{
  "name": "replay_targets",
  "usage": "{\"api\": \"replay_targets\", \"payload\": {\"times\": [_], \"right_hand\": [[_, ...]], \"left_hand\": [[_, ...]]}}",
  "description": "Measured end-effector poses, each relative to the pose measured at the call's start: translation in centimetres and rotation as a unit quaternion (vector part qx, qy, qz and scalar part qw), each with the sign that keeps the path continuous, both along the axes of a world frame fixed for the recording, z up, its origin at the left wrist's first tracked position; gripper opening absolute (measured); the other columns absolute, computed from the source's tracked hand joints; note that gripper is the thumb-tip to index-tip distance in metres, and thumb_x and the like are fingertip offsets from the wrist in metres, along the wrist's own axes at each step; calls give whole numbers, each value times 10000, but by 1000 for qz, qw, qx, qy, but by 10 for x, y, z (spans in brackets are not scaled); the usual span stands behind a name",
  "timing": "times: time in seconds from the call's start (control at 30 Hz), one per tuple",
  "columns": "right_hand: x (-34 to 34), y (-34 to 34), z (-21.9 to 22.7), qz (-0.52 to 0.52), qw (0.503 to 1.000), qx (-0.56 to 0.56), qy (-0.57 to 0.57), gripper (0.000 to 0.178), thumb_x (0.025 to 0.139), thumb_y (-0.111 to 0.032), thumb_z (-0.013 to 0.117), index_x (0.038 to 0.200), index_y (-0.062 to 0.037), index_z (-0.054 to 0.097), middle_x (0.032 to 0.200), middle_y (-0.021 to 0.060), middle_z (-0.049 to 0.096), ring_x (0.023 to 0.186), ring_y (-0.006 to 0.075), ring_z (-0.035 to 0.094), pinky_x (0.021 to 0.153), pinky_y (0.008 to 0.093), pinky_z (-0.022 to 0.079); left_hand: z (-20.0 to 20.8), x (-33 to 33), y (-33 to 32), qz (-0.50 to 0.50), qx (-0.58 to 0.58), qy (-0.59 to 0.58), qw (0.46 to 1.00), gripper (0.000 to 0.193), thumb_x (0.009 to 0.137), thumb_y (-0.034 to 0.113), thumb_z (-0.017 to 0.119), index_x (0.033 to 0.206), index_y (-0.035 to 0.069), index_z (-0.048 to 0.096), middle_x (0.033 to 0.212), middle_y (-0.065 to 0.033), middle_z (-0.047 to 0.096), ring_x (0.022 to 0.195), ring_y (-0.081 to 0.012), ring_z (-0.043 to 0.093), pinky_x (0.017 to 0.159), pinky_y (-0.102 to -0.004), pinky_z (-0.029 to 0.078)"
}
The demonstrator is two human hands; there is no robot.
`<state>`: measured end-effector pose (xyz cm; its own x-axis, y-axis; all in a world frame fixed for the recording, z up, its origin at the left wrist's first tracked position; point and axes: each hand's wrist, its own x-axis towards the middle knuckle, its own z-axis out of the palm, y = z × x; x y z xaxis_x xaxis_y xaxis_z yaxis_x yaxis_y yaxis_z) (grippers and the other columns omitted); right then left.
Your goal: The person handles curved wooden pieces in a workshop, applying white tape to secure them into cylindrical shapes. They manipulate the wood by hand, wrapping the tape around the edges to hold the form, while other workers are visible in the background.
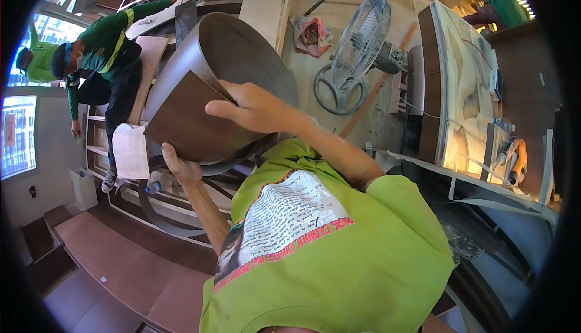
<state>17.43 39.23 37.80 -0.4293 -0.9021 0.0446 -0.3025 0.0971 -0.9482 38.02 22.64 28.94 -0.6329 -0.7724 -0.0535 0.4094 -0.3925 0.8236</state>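
Observation:
A large brown laminate sheet is bent into a wide curve in front of me, its loose square end overlapping the roll. My right hand lies flat on top of that overlapping end, fingers spread and pointing left. My left hand grips the sheet's lower edge from underneath. My lime-green shirt fills the lower middle of the view.
A person in a green shirt bends over shelving at the left. A standing fan lies on the dusty floor at upper right, near a red bag. A plastic bottle sits below my left hand. Brown stepped panels are at lower left.

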Motion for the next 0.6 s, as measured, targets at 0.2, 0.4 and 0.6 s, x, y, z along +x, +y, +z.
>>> {"api": "replay_targets", "payload": {"times": [0.2,0.4,0.6], "right_hand": [[-129,42,-57,-173,972,-153,-34,571,1027,-441,334,1396,-16,428,1300,183,562,1238,252,516,1027,336,394],[-120,-14,-237,-285,957,-54,-13,636,1026,-469,320,1450,5,331,1295,140,492,1203,226,464,1054,327,329],[-129,18,-208,-319,937,-59,-129,658,1012,-480,365,1430,27,330,1357,181,463,1290,262,414,1112,332,266]], "left_hand": [[11,-8,-13,37,-18,-22,999,534,979,373,540,1381,44,420,1388,-110,476,1242,-250,480,1066,-418,381],[7,-14,-17,18,80,28,996,542,966,383,560,1372,44,437,1374,-107,489,1269,-242,454,1080,-421,360],[-2,-12,-36,78,-69,-114,988,489,939,323,604,1316,30,499,1355,-97,510,1242,-221,458,1067,-403,349]]}}
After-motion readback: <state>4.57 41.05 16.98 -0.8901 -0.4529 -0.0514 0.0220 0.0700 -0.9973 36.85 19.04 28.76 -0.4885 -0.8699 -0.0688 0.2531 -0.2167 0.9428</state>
